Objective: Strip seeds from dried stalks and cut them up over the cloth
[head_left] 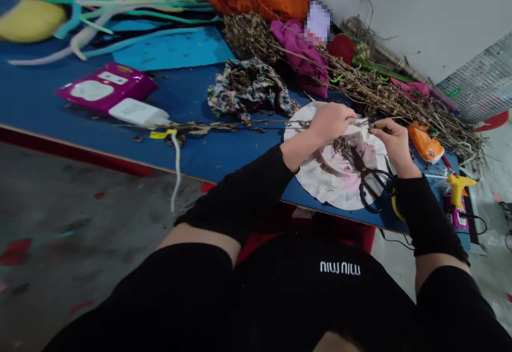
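Note:
Over a round white cloth [320,181] at the table's front edge, my left hand [332,121] closes around a dried plant stem [224,127] that runs far out to the left. My right hand [392,137] pinches close by, its fingertips near the stem's right end; exactly what lies between them is too small to tell. Dry leaf bits [340,146] are scattered on the cloth below my hands. Black-handled scissors [366,173] rest on the cloth beneath my right wrist, blades pointing away from me.
Bundled dried stalks [416,106] fill the back right. A patterned cloth [256,88] holds dry bits. A purple pack [110,86], blue sheet [176,49] and pastel pipe cleaners [132,2] lie left. On the right are an orange pack [426,143] and yellow glue gun [457,189].

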`<move>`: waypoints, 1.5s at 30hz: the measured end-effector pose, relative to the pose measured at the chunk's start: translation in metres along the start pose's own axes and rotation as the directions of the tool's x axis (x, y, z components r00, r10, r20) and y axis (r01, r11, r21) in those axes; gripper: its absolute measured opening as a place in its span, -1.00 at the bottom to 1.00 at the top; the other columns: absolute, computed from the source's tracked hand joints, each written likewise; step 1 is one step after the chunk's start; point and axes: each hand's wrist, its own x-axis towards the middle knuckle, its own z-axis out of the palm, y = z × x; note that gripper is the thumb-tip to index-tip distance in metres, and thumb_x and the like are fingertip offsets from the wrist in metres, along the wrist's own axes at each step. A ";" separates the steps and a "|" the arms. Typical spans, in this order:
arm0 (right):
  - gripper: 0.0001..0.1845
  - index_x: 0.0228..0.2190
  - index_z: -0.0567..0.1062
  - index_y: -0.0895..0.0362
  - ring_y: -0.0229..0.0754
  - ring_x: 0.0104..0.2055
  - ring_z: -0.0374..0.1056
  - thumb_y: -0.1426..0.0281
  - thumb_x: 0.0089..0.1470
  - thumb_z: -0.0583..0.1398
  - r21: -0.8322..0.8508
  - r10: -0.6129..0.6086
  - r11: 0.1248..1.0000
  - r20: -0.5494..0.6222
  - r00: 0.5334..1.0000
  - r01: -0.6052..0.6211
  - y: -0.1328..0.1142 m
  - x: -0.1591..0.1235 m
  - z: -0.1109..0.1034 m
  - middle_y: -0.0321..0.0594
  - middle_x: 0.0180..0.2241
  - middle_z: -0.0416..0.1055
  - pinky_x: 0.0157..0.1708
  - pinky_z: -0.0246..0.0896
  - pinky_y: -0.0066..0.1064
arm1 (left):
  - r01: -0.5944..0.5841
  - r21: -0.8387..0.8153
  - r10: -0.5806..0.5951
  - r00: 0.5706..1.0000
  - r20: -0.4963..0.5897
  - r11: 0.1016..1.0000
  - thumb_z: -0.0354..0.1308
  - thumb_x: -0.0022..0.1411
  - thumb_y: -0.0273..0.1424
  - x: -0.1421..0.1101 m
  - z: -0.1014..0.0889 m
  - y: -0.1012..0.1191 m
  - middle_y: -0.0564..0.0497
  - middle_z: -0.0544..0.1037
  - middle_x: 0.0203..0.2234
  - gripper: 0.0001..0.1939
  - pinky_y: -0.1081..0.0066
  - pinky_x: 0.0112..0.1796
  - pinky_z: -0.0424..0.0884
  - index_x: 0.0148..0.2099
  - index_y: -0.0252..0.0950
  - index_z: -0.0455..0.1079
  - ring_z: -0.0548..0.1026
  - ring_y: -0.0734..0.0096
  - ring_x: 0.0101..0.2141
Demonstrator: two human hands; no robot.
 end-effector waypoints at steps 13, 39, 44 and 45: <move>-0.86 -0.43 0.60 0.06 -0.16 -0.24 0.45 0.28 -0.08 0.37 0.248 0.122 0.965 -0.142 0.982 -0.084 -0.019 -0.020 0.024 -0.28 -0.35 0.56 -0.07 0.44 -0.19 | 0.528 -0.703 -0.306 0.849 0.431 0.476 0.39 0.28 -0.29 -0.013 0.017 0.023 -0.14 0.70 -0.35 -0.80 0.43 -0.32 0.52 -0.24 -0.36 0.60 0.63 0.41 -0.40; -0.47 0.14 0.46 0.18 0.09 -0.14 0.43 0.21 0.20 0.22 -0.815 0.121 0.541 0.322 0.939 0.209 -0.041 -0.124 -0.030 0.06 -0.14 0.52 -0.16 0.30 -0.20 | 0.520 -0.765 -0.346 0.847 0.404 0.379 0.24 0.42 -0.41 -0.011 0.020 0.025 -0.09 0.66 -0.33 -0.81 0.42 -0.27 0.58 -0.31 -0.34 0.48 0.60 0.48 -0.43; -0.21 0.33 0.23 0.27 0.16 0.00 0.39 0.25 0.14 0.20 -0.842 0.276 0.482 0.409 0.870 0.243 -0.054 -0.137 -0.025 0.12 -0.03 0.45 -0.02 0.25 -0.17 | 0.524 -0.754 -0.355 0.845 0.401 0.396 0.28 0.37 -0.48 -0.011 0.023 0.020 -0.04 0.63 -0.40 -0.89 0.45 -0.28 0.59 -0.26 -0.37 0.50 0.59 0.51 -0.46; -0.21 0.33 0.22 0.26 0.17 0.00 0.39 0.25 0.14 0.19 -0.849 0.292 0.470 0.407 0.866 0.240 -0.055 -0.136 -0.024 0.12 -0.03 0.44 -0.01 0.25 -0.16 | 0.525 -0.753 -0.357 0.844 0.401 0.397 0.28 0.38 -0.48 -0.010 0.023 0.019 -0.04 0.62 -0.42 -0.89 0.46 -0.28 0.58 -0.27 -0.37 0.49 0.59 0.51 -0.47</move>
